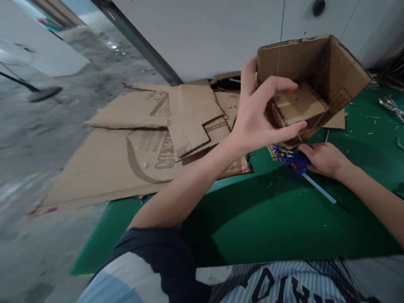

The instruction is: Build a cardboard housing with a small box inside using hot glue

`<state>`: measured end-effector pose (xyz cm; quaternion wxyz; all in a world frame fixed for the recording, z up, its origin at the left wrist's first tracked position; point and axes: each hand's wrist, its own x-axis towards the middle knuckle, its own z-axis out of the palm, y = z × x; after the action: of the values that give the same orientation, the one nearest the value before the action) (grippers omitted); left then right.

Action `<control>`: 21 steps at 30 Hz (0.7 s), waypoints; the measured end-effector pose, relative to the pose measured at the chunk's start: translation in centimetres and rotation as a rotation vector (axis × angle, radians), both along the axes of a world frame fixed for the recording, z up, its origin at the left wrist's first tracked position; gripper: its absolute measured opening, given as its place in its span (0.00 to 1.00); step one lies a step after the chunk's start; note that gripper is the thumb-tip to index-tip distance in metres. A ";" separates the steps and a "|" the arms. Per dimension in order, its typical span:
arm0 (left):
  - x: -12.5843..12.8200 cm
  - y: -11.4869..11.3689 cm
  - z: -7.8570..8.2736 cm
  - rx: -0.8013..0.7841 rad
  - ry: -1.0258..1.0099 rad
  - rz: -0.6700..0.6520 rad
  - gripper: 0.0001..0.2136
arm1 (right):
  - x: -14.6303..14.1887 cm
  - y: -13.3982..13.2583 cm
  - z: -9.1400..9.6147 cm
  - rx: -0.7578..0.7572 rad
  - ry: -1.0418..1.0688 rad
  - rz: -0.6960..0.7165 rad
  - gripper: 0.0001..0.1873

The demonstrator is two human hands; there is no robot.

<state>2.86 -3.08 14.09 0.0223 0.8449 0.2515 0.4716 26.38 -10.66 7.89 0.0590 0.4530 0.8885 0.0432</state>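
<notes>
My left hand grips an open cardboard box, tilted and held up above the green table. Its fingers reach over the wall and inside, around a smaller cardboard piece set in the box. Below the box, my right hand is closed around a blue glue gun. A pale glue stick sticks out of the gun's back end. The gun's front end points left, beside the box's lower edge; I cannot tell whether its tip touches the cardboard.
Flattened cardboard sheets are stacked on the left, overhanging the edge of the green table. A white wall rises behind. At the far right lies a clear plastic-looking item. Small scraps dot the tabletop.
</notes>
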 end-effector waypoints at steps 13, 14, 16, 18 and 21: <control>-1.0 2.6 -0.9 0.040 -0.056 0.022 0.24 | 3.0 0.4 -0.2 0.079 0.017 -0.105 0.14; -0.9 2.6 -1.0 0.044 -0.054 0.015 0.25 | 2.8 0.5 -0.2 0.073 0.024 -0.102 0.13; -0.9 3.0 -1.3 0.056 -0.041 -0.005 0.26 | 2.6 0.5 -0.1 0.064 0.021 -0.103 0.11; -1.1 3.5 -1.7 0.071 -0.025 -0.019 0.26 | 2.4 0.6 0.0 0.052 0.005 -0.112 0.11; -1.4 4.1 -2.0 0.091 -0.008 -0.030 0.27 | 2.2 0.7 0.2 0.024 -0.021 -0.131 0.12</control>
<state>1.51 0.97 12.09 -0.0080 0.8468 0.2172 0.4855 28.55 -10.01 8.06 0.0659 0.5103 0.8557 0.0546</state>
